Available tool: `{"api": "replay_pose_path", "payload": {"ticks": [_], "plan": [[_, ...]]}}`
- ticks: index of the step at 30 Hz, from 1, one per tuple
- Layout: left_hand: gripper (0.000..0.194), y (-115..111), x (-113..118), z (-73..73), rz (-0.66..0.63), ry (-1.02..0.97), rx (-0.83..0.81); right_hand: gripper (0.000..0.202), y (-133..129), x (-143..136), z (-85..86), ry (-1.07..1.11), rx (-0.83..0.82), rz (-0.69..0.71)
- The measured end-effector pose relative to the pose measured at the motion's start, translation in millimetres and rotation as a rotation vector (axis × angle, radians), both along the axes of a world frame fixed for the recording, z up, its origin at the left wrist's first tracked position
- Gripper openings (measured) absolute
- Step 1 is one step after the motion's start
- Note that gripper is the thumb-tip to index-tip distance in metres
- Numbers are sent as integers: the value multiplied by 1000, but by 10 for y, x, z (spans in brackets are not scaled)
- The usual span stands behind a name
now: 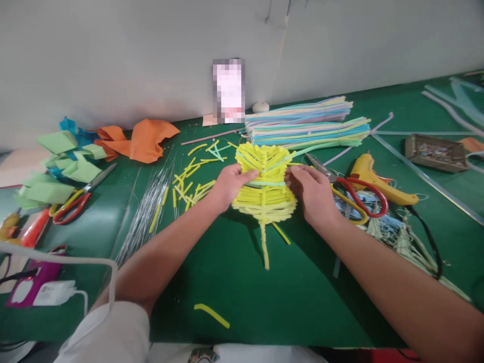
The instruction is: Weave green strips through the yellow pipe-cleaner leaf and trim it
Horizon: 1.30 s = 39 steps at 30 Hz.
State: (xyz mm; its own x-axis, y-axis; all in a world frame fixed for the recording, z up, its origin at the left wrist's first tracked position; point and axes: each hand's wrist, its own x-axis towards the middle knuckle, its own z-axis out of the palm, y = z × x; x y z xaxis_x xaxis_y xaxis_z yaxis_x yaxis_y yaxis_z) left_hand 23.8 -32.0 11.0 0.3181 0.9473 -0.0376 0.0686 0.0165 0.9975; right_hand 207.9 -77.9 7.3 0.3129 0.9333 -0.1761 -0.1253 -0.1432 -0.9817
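Note:
A leaf shape made of yellow pipe cleaners (264, 204) is held just over the green table, its twisted stem pointing toward me. My left hand (231, 185) grips the leaf's left edge, the thumb pressed on its face. At the opposite edge, my right hand (313, 187) has its fingers closed in a pinch; the fingertips are partly hidden. Pale green pipe cleaners (278, 165) cross the yellow rows between both hands. Just right of my right hand lie red-and-yellow-handled scissors (366, 194).
Bundled pastel pipe cleaners (310, 132) lie behind the leaf, below a phone (228, 91) against the wall. Cut yellow pieces (189, 184) and thin wires (145, 206) are at left. A yellow glue gun (381, 181) and small box (434, 153) sit at right; more scissors (81, 196) lie left.

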Motion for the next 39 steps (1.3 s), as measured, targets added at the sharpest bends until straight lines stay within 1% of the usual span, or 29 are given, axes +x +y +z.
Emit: {"api": "replay_pose_path", "payload": {"ticks": [1,3,5,9,14,17,21,24,29,34,39], "plan": [[39,-17,11,-16,-14,-33,-98,27,19,11,17,31,7,-40],[40,-46,34,-49,-67,-106,-282,27,56,42,35,81,26,-76],[40,-73,62,-74,-115,-126,-344,27,83,75,30,91,20,-75],[38,-111,104,-100,-155,-138,-325,26,98,106,-8,67,-32,-47],[34,-120,94,-115,-170,-168,-328,26,104,90,-38,181,-19,-36],[40,-122,92,-102,-154,-165,-362,28,113,89,-63,238,-14,-27],[50,-125,110,-66,-111,-186,-415,25,117,95,-85,269,21,-24],[50,-128,121,-52,-113,-194,-440,23,123,99,-98,287,34,-31],[49,-140,122,-39,-114,-169,-427,26,138,117,-127,266,23,-46],[50,-142,122,-39,-126,-164,-413,29,140,129,-123,186,-12,-66],[47,-139,119,-61,-133,-126,-387,20,142,112,-111,112,41,-132]]}}
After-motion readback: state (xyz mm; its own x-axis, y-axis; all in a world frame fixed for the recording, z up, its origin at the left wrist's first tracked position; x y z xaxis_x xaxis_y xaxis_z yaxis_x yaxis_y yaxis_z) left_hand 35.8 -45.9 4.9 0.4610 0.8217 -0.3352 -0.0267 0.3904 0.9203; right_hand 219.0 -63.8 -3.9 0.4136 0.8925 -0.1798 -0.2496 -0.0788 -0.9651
